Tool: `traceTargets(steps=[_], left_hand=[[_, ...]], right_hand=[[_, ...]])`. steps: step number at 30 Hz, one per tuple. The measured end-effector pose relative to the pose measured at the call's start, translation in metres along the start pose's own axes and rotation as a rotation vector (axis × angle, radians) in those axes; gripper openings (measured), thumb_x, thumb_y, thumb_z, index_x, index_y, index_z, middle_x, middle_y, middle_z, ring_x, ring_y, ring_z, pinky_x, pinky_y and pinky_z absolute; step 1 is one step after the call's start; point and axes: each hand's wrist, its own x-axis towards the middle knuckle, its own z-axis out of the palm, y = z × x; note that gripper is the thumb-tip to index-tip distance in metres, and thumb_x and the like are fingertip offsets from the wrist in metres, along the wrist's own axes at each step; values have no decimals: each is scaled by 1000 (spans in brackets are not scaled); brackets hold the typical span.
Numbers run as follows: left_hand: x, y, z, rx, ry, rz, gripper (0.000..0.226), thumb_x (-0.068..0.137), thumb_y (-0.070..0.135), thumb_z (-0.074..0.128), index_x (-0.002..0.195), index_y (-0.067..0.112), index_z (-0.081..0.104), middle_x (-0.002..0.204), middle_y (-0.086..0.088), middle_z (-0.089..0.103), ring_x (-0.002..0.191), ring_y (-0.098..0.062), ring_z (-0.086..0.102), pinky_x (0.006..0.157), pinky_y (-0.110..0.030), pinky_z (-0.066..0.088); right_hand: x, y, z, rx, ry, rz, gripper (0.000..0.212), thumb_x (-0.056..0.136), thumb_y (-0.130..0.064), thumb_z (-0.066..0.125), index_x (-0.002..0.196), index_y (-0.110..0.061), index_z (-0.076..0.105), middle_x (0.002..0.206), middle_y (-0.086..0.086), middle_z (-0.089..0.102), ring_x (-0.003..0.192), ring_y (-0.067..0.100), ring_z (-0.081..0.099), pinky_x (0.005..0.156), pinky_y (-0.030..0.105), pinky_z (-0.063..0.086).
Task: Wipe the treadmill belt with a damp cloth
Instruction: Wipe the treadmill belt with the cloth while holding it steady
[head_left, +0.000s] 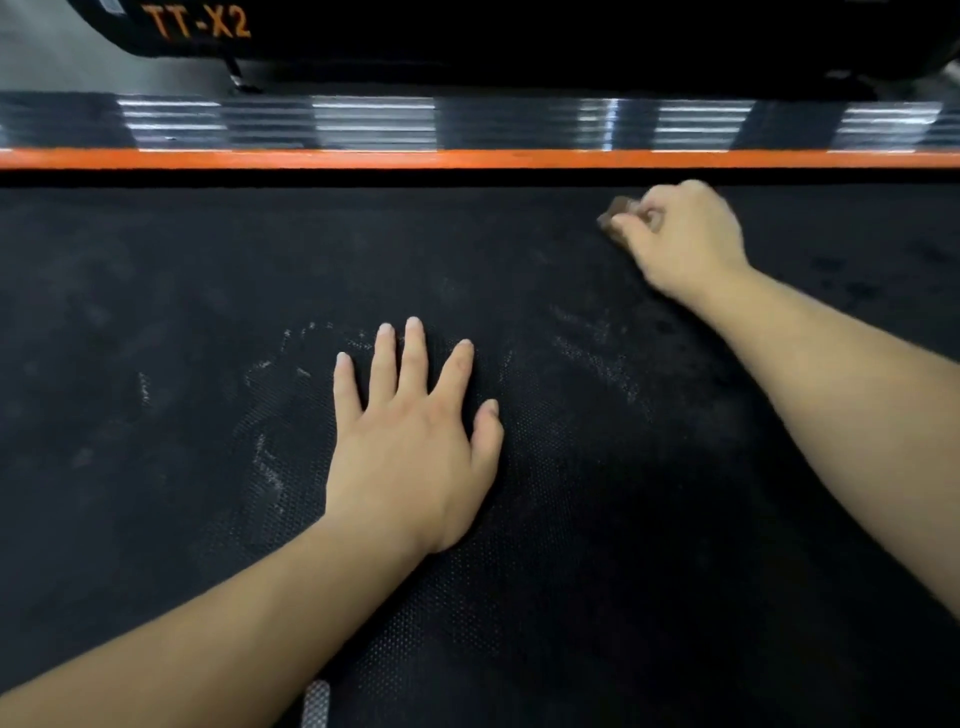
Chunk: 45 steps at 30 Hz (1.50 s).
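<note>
On treadmill belt (156, 312) mid, L hand (410, 447): flat, fingers spread wide, pressing down.
R hand (685, 234): by belt's far edge, fingers curled round brown cloth (615, 213).
Risk: belt may slide under L-hand lean; small wad likely skips dusty patches.
Writing: "TT-X2" (197, 22), orange, far-left housing (519, 41).

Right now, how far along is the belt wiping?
Early. The belt shows darker, perhaps damp, spots at its far right. The right hand grips the cloth on the belt by the orange stripe; the left hand rests flat. Pale smears around the left hand are left to wipe.
</note>
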Motion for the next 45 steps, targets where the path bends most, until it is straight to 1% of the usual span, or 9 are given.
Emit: traceTargets(steps=[6, 10, 15, 19, 22, 27, 31, 41, 45], left_hand=[[0, 0, 2, 5, 5, -6, 69, 96, 61, 6, 160, 35, 11, 171, -8, 0, 157, -27, -9, 125, -55, -5], [0, -2, 3, -4, 16, -1, 69, 97, 61, 7, 160, 35, 13, 171, -8, 1, 157, -26, -8, 125, -55, -4], [1, -2, 3, -7, 11, -6, 69, 96, 62, 7, 160, 36, 13, 171, -7, 1, 157, -26, -9, 125, -54, -4], [0, -3, 3, -5, 21, -4, 68, 97, 62, 8, 159, 35, 16, 171, -7, 3, 157, -26, -7, 125, -54, -3], [1, -3, 5, 5, 23, -4, 68, 98, 61, 9, 159, 35, 16, 171, -8, 4, 157, -27, -6, 125, -55, -2], [1, -2, 4, 9, 24, -4, 66, 100, 60, 13, 160, 34, 16, 171, -9, 4, 157, -27, -6, 125, -56, -3], [1, -2, 4, -7, 24, 0, 65, 100, 59, 16, 160, 33, 19, 171, -10, 5, 157, -28, -5, 125, -56, -2], [0, -1, 4, -10, 27, -2, 65, 101, 58, 18, 160, 33, 19, 171, -10, 5, 157, -28, -5, 124, -56, -3], [0, 0, 2, -26, 22, 1, 64, 101, 57, 19, 160, 32, 20, 170, -10, 6, 157, -28, -4, 124, -57, -3]], right_hand=[[-65, -21, 2, 84, -96, -258, 24, 90, -45, 65, 90, -21, 70, 88, 2, 48, 79, 20, 49, 69, 29, 37], [-35, 17, -20, -21, 76, 117, 33, 90, -47, 61, 101, -19, 73, 99, 11, 56, 97, 36, 60, 78, 35, 44], [-92, -7, -16, 31, -95, -250, 26, 92, -46, 62, 89, -21, 68, 87, 1, 47, 78, 20, 49, 67, 31, 39], [-81, 6, -25, -20, 68, 73, 31, 92, -47, 59, 96, -18, 69, 94, 5, 48, 88, 32, 57, 73, 34, 43], [-127, -17, -19, 51, -86, -228, 27, 92, -47, 60, 92, -22, 68, 89, 2, 47, 79, 24, 52, 68, 35, 43], [-116, 9, -37, -32, 72, 130, 33, 94, -49, 57, 100, -19, 68, 94, 2, 43, 90, 32, 58, 70, 32, 39], [-185, -23, -38, 32, -70, -259, 40, 92, -56, 49, 77, -21, 61, 82, -4, 43, 70, 20, 52, 59, 29, 42], [-217, -5, -55, -24, 26, -290, 46, 93, -57, 44, 71, -20, 60, 75, -1, 44, 65, 25, 54, 56, 26, 37], [-192, 19, -66, -146, 91, -15, 47, 95, -55, 42, 82, -16, 65, 81, 0, 41, 77, 34, 57, 63, 32, 37]])
